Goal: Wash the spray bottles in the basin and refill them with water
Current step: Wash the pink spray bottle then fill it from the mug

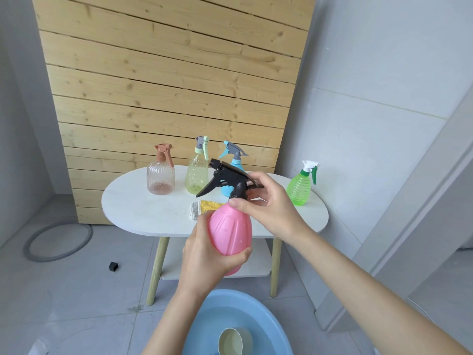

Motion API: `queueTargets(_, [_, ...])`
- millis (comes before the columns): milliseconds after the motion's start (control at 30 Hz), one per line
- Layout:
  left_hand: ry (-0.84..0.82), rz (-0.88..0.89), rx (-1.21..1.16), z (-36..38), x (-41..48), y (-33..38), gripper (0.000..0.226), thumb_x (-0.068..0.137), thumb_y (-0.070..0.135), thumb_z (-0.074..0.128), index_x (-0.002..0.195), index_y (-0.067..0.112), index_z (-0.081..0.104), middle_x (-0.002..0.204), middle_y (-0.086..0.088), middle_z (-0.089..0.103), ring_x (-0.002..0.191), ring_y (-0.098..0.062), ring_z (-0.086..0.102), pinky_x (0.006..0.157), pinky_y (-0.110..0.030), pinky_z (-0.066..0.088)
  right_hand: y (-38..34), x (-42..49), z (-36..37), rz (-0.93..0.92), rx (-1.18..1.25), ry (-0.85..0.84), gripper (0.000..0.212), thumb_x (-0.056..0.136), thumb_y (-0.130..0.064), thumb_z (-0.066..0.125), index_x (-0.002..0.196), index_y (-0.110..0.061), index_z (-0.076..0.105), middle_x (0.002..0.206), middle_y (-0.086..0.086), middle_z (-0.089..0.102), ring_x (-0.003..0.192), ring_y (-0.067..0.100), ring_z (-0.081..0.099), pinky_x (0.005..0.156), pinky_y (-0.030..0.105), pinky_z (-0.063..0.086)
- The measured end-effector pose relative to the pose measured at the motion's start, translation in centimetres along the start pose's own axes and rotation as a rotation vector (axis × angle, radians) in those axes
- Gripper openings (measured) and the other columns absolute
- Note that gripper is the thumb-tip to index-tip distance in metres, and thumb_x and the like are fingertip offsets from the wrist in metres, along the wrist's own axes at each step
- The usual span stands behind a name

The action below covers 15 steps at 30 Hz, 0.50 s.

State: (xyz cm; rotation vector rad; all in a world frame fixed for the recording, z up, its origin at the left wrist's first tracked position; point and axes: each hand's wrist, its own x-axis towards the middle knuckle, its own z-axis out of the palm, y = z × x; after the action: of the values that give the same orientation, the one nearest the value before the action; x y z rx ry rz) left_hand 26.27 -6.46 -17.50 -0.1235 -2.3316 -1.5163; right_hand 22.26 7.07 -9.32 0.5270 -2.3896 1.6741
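Pink bottle in left hand grip; black spray head in right hand grip. Probable step: unscrewing; next, lift head off.

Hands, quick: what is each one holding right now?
Left hand: grips the pink spray bottle by its body.
Right hand: fingers curled round the black spray head at the neck.

1. On the tabletop, from left to right, stand the first bottle, second bottle, third bottle and, set apart at the right end, fourth bottle.
2. A cloth lies on the tabletop before the second and third bottles.
3. A slatted panel stands behind the table.
4. A shelf sits under the tabletop.
5. The held bottle is before the table, above the basin.
6. The basin is on the floor, with a cup in it.
7. A hose ring and a small block lie on the floor to the left.
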Motion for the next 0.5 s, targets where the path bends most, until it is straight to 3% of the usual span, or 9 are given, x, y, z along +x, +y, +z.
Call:
queueTargets(167, [0.000, 0.000, -0.005, -0.1, 0.1, 0.1, 0.080, 0.054, 0.041, 0.088, 0.116, 0.038, 0.037, 0.104, 0.016, 0.055, 0.087, -0.008, 0.051, 0.063, -0.006, 0.037, -0.7, 0.7, -1.6, 0.049, 0.088, -0.175, 0.061, 0.079, -0.004, 0.074, 0.132, -0.022, 0.049, 0.122, 0.001, 0.061, 0.108, 0.013, 0.060, 0.098, 0.028, 0.048])
queueTargets(300, [0.001, 0.003, -0.002, 0.0, 0.1, 0.0, 0.080, 0.055, 0.041, 0.087, 0.119, 0.033, 0.040, 0.103, 0.016, 0.055, 0.088, -0.009, 0.051, 0.065, -0.011, 0.037, -0.7, 0.6, -1.5, 0.009, 0.091, -0.186, 0.043, 0.083, 0.009, 0.064, 0.121, -0.009, 0.055, 0.112, 0.016, 0.067, 0.097, 0.018, 0.066, 0.096, 0.034, 0.051])
queueTargets(367, [-0.002, 0.000, -0.001, 0.1, 0.1, 0.0, 0.082, 0.055, 0.041, 0.087, 0.122, 0.030, 0.041, 0.106, 0.014, 0.057, 0.091, -0.010, 0.053, 0.068, -0.020, 0.039, -0.5, 0.5, -1.0, -0.022, 0.003, -0.111, 0.035, 0.080, 0.003, 0.072, 0.109, -0.013, 0.060, 0.101, 0.008, 0.070, 0.091, 0.019, 0.067, 0.094, 0.039, 0.052])
queueTargets(500, [-0.006, 0.004, 0.004, 0.1, 0.0, -0.2, 0.086, 0.054, 0.042, 0.087, 0.126, 0.029, 0.041, 0.110, 0.012, 0.057, 0.093, -0.010, 0.054, 0.067, -0.017, 0.039, -0.5, 0.4, -0.2, -0.015, -0.158, 0.033, 0.055, 0.064, -0.019, 0.087, 0.103, -0.014, 0.048, 0.081, -0.004, 0.068, 0.070, 0.009, 0.063, 0.072, 0.028, 0.053])
